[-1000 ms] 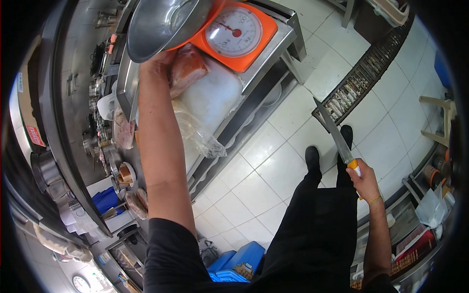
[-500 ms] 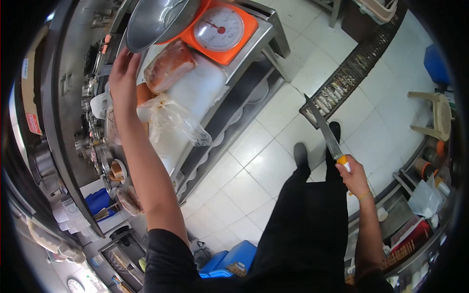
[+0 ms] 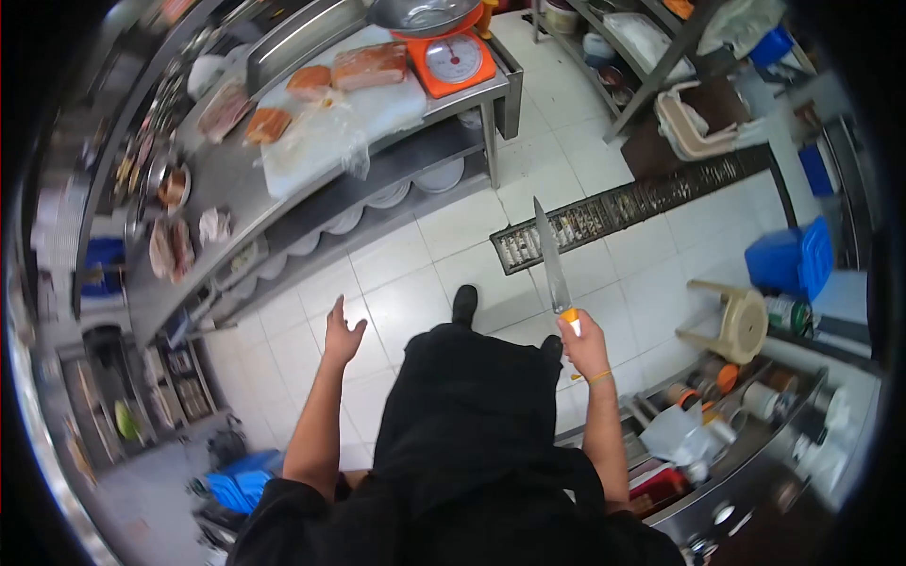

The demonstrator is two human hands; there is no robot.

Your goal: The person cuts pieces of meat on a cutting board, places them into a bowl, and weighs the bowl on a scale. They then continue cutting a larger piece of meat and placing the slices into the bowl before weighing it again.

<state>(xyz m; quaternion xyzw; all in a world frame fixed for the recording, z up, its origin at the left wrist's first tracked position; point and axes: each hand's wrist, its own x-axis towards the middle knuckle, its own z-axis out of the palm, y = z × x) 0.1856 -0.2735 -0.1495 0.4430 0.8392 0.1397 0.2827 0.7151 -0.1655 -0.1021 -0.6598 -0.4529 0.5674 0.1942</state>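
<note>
Here I am, looking down through the head camera, and my right hand point(image 3: 587, 347) is clenched round a long knife point(image 3: 553, 269) with a pointed, smooth metal blade and a yellow-and-white handle. The knife is above the glossy white tiled floor point(image 3: 401, 300), its tip angled away from me, close to the slatted drain grate point(image 3: 618, 209). A thin yellow band point(image 3: 599, 375) circles that wrist.

Over on the other side, my left hand point(image 3: 345, 335) is empty, fingers released and spread, hovering well apart from the brushed-steel counter point(image 3: 225, 179).

Up on that counter lies a white cutting board point(image 3: 394, 104), and on it I see a thick, orange-pink block point(image 3: 370, 68), two smaller orange pieces point(image 3: 310, 81) and a crumpled, clear plastic bag point(image 3: 330, 130). The bag hangs over the board's near edge.

Just beside the block sits a bright orange scale point(image 3: 475, 80) with a round white dial point(image 3: 453, 58); its markings are too small for me to read, and I can make out no brand. A rounded, shiny metal bowl point(image 3: 423, 13) tops the scale. Off to the right stands a beige plastic stool point(image 3: 744, 325), near a blue plastic bin point(image 3: 781, 266).
</note>
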